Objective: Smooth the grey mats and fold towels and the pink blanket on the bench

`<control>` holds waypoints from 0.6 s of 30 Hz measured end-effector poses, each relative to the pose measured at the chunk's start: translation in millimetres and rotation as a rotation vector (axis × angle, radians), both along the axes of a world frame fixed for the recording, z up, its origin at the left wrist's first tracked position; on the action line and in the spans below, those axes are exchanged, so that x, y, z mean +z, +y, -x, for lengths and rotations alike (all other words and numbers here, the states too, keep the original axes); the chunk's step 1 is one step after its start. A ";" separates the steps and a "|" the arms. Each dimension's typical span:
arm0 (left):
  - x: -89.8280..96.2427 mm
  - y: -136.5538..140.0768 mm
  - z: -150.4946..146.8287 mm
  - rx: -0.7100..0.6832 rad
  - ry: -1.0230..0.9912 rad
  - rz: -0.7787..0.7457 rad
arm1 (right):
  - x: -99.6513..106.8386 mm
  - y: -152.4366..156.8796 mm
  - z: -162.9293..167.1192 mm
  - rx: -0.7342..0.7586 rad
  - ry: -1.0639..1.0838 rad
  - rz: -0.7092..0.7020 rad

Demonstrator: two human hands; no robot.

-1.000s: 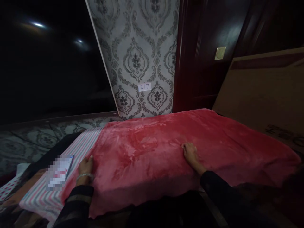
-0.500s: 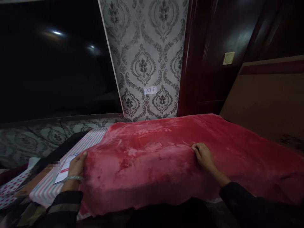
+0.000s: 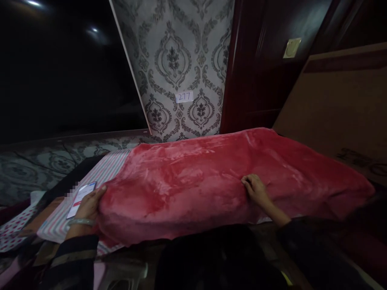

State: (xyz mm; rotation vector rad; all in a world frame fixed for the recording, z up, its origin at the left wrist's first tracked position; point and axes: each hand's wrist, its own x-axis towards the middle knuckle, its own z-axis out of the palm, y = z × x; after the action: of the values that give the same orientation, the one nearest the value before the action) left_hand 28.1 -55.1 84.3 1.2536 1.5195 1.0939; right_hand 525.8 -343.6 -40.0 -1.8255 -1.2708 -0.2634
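Observation:
A plush red blanket [image 3: 181, 177] is spread over a raised surface in front of me, its near side hanging down. My left hand [image 3: 90, 203], with a pale bangle at the wrist, grips the blanket's left edge, thumb on top and the other fingers mostly hidden. Farther right, my right hand [image 3: 255, 188] pinches the blanket near its front upper edge, thumb and fingers together. Just left of my left hand, a phone [image 3: 81, 200] with a lit white screen lies on a striped cloth [image 3: 105, 171], which shows from under the blanket.
A large dark television [image 3: 66, 72] hangs at the left on patterned wallpaper with a "277" label [image 3: 184, 96]. A big cardboard sheet [image 3: 335, 96] leans behind the blanket's right end. Dotted fabric [image 3: 16, 229] lies at far left; below is a stool-like pale object [image 3: 123, 274].
My view has tilted down a little, so everything sits higher in the picture. New folds show across the blanket's right part. Both hands keep their places on it.

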 end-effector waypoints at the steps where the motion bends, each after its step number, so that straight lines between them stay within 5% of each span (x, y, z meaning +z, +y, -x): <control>1: 2.3 -2.1 -2.0 0.019 -0.117 0.032 | -1.9 0.2 0.5 0.017 -0.007 0.023; 4: 9.3 -7.3 -5.6 0.107 -0.332 -0.037 | -6.1 1.9 0.0 0.062 -0.025 0.109; 10: 19.2 1.0 3.0 0.168 -0.439 -0.244 | -5.3 15.3 0.4 0.108 -0.068 0.171; 18: 39.4 5.6 12.7 0.084 -0.500 -0.301 | -8.0 52.7 7.1 0.166 -0.139 0.386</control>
State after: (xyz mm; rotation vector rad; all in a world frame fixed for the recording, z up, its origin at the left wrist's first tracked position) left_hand 15.4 -49.5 123.7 1.0083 1.0603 1.5969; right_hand 518.7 -290.9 -47.9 -2.0332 -1.6507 -0.0552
